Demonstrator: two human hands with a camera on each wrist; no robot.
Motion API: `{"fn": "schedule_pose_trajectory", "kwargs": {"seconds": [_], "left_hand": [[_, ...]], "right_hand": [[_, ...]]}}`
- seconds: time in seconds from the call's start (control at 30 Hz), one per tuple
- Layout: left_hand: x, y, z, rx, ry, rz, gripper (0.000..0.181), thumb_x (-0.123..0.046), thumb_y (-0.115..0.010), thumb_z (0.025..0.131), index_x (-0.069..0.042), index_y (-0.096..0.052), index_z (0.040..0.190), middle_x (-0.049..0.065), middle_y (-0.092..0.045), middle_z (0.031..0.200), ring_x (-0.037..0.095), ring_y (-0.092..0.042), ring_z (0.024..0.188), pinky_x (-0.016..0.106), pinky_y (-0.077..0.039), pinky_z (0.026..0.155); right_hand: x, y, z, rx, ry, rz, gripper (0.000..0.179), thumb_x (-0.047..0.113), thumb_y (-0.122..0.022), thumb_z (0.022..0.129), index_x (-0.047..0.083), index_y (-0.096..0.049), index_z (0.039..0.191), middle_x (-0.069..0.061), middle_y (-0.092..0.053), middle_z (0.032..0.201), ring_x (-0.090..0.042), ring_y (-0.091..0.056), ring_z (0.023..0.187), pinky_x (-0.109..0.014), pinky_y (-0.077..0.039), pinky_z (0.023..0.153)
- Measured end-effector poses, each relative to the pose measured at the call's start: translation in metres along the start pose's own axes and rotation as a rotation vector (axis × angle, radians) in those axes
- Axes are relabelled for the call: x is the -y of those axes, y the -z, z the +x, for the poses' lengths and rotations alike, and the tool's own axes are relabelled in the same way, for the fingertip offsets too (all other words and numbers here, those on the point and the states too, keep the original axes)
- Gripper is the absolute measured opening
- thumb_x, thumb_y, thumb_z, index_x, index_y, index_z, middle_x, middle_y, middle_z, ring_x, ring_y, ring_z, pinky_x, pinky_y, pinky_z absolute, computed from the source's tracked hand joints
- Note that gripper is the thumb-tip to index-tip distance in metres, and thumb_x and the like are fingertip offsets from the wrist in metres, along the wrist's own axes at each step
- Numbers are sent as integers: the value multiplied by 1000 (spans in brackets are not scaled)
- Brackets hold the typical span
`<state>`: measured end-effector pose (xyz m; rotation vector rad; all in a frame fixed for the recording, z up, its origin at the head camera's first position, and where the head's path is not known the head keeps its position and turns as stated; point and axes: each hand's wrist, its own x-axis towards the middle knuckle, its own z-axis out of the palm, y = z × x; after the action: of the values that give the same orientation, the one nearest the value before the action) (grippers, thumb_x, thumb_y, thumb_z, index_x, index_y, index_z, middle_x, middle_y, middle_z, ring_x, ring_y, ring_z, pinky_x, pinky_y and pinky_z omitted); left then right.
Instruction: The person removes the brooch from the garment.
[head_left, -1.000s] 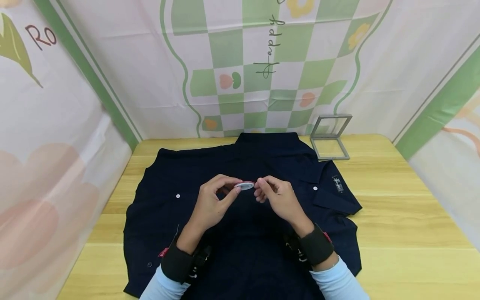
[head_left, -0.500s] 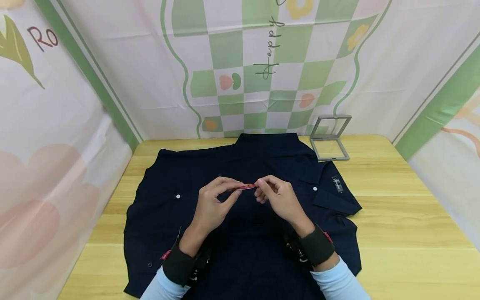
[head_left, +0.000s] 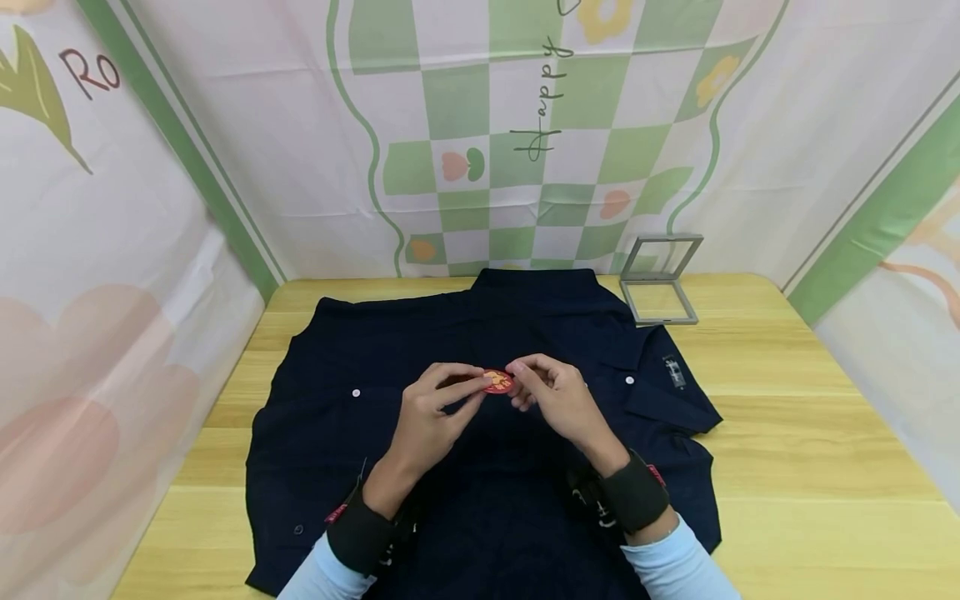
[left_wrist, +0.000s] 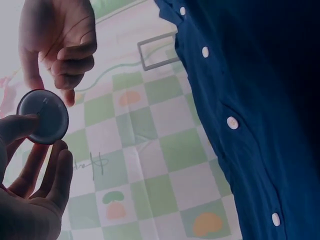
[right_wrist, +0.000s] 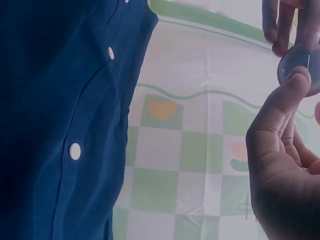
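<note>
A round pin badge [head_left: 499, 382], red with a gold design, is held level over the middle of a dark navy shirt [head_left: 480, 321]. My left hand [head_left: 435, 408] pinches its left side between thumb and fingers. From the other side, my right hand [head_left: 557, 398] pinches the right edge with thumb and forefinger, its other fingers curled in. The left wrist view shows the grey back of the badge [left_wrist: 52, 125] with a thin pin across it. In the right wrist view my thumb lies against that back, near the pin.
The shirt lies spread on a wooden table [head_left: 810, 433], with white buttons on its chest and a small dark label [head_left: 675, 371] on the right. A hinged grey-framed clear case [head_left: 660, 302] stands open at the back right. Patterned cloth [head_left: 517, 167] hangs behind.
The badge has tilted in my fingers: its pale back showed first, then its edge, and now its red and gold front faces up. Both hands stay at nearly the same spot.
</note>
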<state>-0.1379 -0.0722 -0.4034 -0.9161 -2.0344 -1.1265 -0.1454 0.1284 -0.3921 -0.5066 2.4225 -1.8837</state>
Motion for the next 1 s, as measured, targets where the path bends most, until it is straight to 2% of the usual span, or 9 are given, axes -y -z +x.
{"fn": "schedule_pose_trajectory", "kwargs": {"seconds": [0.2, 0.37, 0.43, 0.67, 0.83, 1.0], "left_hand": [[1, -5, -1, 4, -41, 25, 19, -1, -75, 75, -5, -76, 93, 13, -69, 98, 21, -60, 89, 38, -59, 67], [0, -6, -3, 43, -49, 36, 19, -2, -74, 75, -6, -76, 94, 11, -69, 99, 20, -59, 91, 35, -57, 68], [0, -6, -4, 58, -43, 33, 19, -3, -74, 76, -7, -76, 94, 11, -68, 99, 20, -58, 92, 36, -57, 69], [0, -7, -4, 70, -26, 34, 18, -5, -74, 77, -7, -76, 94, 10, -68, 100, 20, -57, 94, 37, -57, 72], [-1, -9, -4, 58, 12, 18, 21, -5, -74, 77, -6, -74, 98, 12, -66, 103, 20, -58, 96, 38, -57, 75], [-2, -9, -6, 5, 72, -33, 20, -9, -73, 78, -5, -72, 97, 12, -65, 101, 20, -60, 95, 42, -58, 76]], "right_hand": [[-2, 0, 0, 8, -69, 43, 36, 30, -51, 97, 0, -63, 109, -14, -66, 81, -15, -64, 65, -22, -56, 58], [-5, -2, -1, -5, -85, 55, 32, 26, -55, 95, -2, -63, 109, -3, -66, 78, -12, -62, 62, -19, -54, 57], [-6, -2, -2, -5, -84, 57, 31, 23, -56, 94, -3, -63, 108, -3, -66, 79, -11, -61, 62, -19, -54, 56], [-7, -1, 0, 5, -77, 54, 29, 20, -56, 94, -5, -62, 109, -13, -67, 87, -11, -61, 63, -18, -54, 57], [-7, 0, 1, -35, -57, 62, 30, 20, -56, 94, -5, -62, 109, -4, -66, 83, -11, -61, 62, -18, -53, 56], [-9, 4, 1, -97, -40, 60, 30, 21, -57, 94, -4, -63, 108, 1, -64, 80, -10, -60, 63, -17, -53, 56]]}}
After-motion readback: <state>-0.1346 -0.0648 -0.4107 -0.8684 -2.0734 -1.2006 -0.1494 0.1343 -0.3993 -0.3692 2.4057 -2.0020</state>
